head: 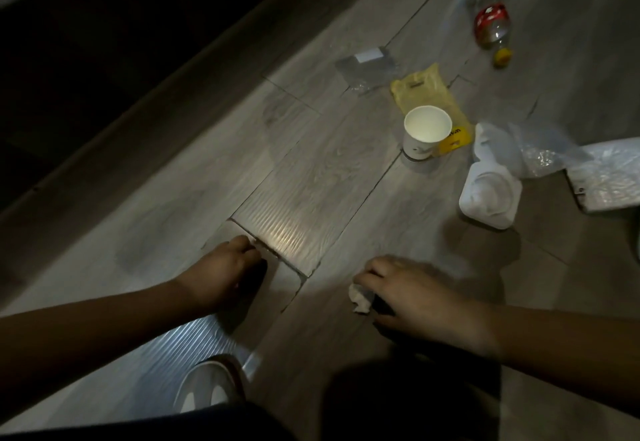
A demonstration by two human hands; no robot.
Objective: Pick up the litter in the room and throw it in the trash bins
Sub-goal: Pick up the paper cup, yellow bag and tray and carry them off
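Litter lies on a grey wood-look floor. My right hand is low over the floor and its fingers curl round a crumpled white paper wad. My left hand hovers with curled fingers that seem to pinch a small pale scrap at the fingertips; the scrap is too small to tell. Farther off stand a white paper cup, a yellow plastic bag, a white foam container, a clear wrapper and a plastic bottle with a red label and yellow cap.
A crinkled clear plastic bag and a silvery foil sheet lie at the right. A dark piece of furniture fills the upper left. My white shoe is at the bottom. No trash bin is in view.
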